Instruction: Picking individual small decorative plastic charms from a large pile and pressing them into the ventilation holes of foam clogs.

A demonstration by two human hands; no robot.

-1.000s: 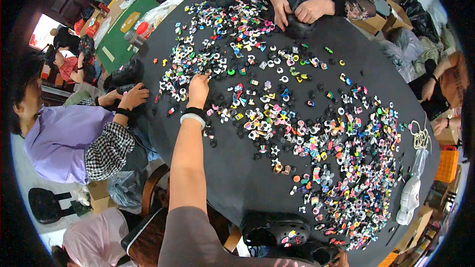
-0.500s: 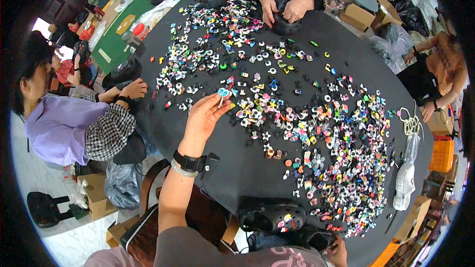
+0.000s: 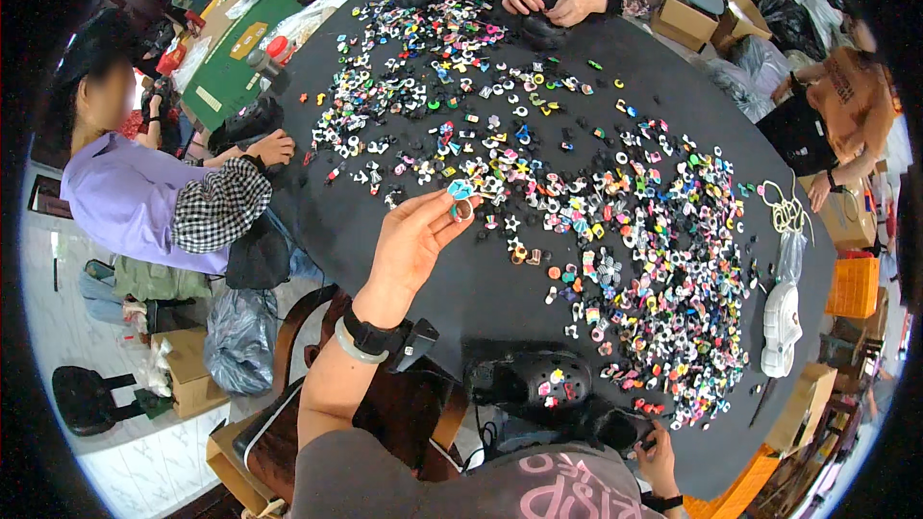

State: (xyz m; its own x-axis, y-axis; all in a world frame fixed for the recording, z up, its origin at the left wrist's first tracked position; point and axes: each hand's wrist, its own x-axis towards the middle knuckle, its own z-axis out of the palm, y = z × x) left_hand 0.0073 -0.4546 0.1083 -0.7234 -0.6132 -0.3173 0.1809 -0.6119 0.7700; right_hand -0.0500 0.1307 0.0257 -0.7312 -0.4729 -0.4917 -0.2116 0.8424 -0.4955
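L hand (image 3: 409, 238) is up over the table (image 3: 519, 312), its grip pinching a small blue charm (image 3: 461, 189) btwn thumb & fingertips, prob. held by the edge so its face shows. A pale ring shape (image 3: 464, 212) sits just under it; can't tell if it's part of the charm. R hand (image 3: 658, 461) is low at the table's near edge, fingers at a dark shoe (image 3: 611, 423); can't tell if that grip is closed or just resting, maybe steadying it. Right beside is a black clog (image 3: 524, 365) w/ a few bright charms (image 3: 550, 388) on top, close to the body, prob. for easy reach. Loose charms (image 3: 673, 298) are spread wide, likely so each is easy to spot. Opp. side: co-worker's hands (image 3: 577, 7) on another black shoe (image 3: 546, 32).
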